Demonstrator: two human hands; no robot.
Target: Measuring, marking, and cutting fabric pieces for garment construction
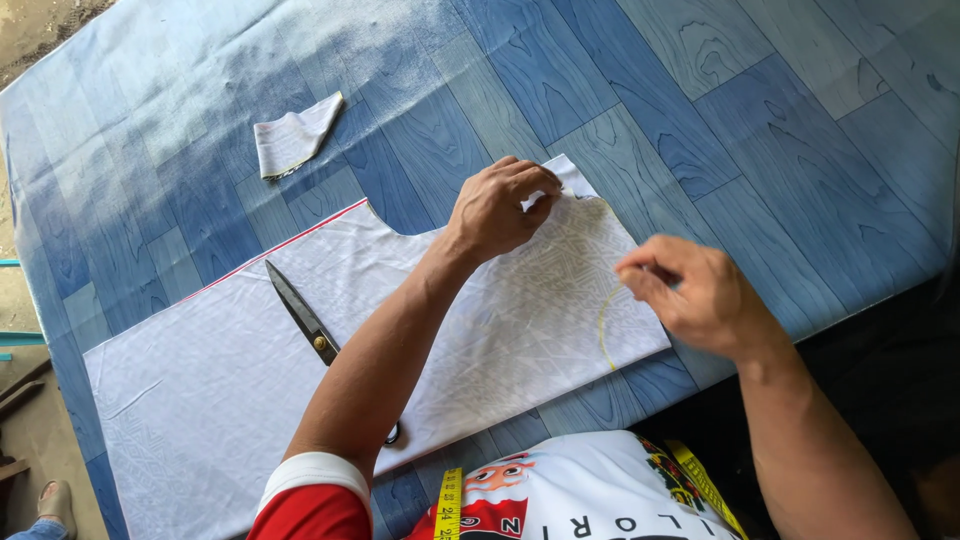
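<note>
A white patterned cloth piece [230, 370] lies flat on a blue wood-print table cover [620, 90]. My left hand [497, 208] pinches the cloth's far corner near a curved cut edge. My right hand [690, 293] is closed with fingertips pinched, as if on something small, which I cannot make out, over the cloth's right edge, beside a yellow curved line drawn on the cloth [604, 325]. Black scissors [303, 317] rest closed on the cloth, partly hidden under my left forearm.
A small white cloth offcut [293, 134] lies on the table cover at the far left. A yellow measuring tape [450, 502] hangs around my neck at the bottom. A person's foot [52, 505] shows at the bottom left, off the table.
</note>
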